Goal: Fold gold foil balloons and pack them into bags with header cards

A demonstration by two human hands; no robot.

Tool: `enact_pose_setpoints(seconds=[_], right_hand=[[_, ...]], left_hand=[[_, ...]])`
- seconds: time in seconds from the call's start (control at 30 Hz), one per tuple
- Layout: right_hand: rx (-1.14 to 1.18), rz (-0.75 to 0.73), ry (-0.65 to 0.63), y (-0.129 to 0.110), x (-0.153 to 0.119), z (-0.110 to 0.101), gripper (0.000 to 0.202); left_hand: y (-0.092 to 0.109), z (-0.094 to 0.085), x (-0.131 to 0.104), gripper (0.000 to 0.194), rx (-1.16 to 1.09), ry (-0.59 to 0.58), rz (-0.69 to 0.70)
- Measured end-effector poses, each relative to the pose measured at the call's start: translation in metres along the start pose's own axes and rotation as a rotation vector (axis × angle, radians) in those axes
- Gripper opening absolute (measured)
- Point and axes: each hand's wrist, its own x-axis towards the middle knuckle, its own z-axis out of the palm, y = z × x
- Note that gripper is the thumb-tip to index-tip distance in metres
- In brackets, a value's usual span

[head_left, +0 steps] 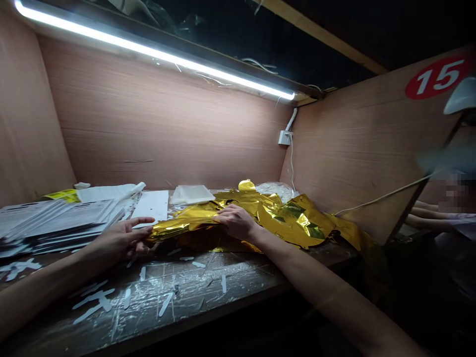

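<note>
Shiny gold foil (286, 218) lies crumpled across the middle and right of the table, and part of it hangs over the right end. My left hand (128, 238) pinches the foil's left end between thumb and fingers. Further right, my right hand (236, 220) is closed on the same foil, its fingers curled over the upper edge. Between my hands the foil is stretched into a narrow, folded band, slightly above the tabletop.
Stacks of white printed sheets (74, 218) stand at the left. A clear plastic tray (191, 194) sits behind the foil. White strips (165, 303) litter the table (193, 292). Wooden panels enclose the back and sides. At the far right, a person's arms (427, 218) show.
</note>
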Motion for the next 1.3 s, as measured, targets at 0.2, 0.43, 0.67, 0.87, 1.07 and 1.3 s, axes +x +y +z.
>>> enact_pose_setpoints(seconds=[0.2, 0.43, 0.67, 0.87, 1.07, 1.3], right_hand=[[-0.056, -0.056, -0.058, -0.005, -0.005, -0.012, 0.025], [-0.017, -0.023, -0.128, -0.016, -0.006, -0.009, 0.024], [0.011, 0.094, -0.183, -0.019, -0.007, -0.003, 0.020], [0.031, 0.103, -0.173, -0.028, -0.003, -0.005, 0.022], [-0.004, 0.134, -0.218, -0.029, -0.002, -0.010, 0.021], [0.033, 0.095, -0.227, -0.031, -0.003, -0.010, 0.021]], left_hand=[[0.003, -0.007, -0.007, 0.075, 0.268, -0.030, 0.007], [0.015, -0.018, -0.012, 0.057, 0.540, 0.033, 0.145], [0.016, 0.009, -0.037, 0.037, 1.295, 0.200, 1.092], [-0.001, 0.051, -0.031, 0.028, 1.643, -0.060, 1.418], [0.001, 0.047, -0.024, 0.022, 1.565, -0.058, 1.412], [-0.008, 0.039, -0.019, 0.025, 1.435, 0.056, 1.310]])
